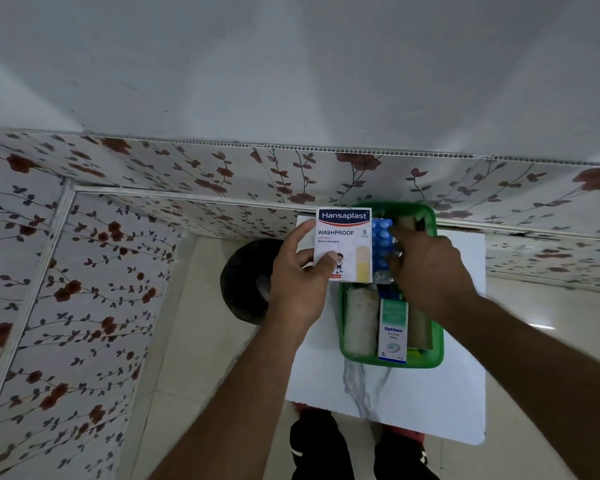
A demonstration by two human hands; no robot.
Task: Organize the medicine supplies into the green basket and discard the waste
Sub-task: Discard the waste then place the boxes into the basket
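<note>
Two hands | left hand grips flat cardboard plaster box | right hand bumpy blister pack

Both arms outstretched, left hand and right hand each in a closed grip.

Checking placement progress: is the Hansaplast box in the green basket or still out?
Out. The Hansaplast box is held up in the left hand, above the green basket, not resting inside it.
</note>
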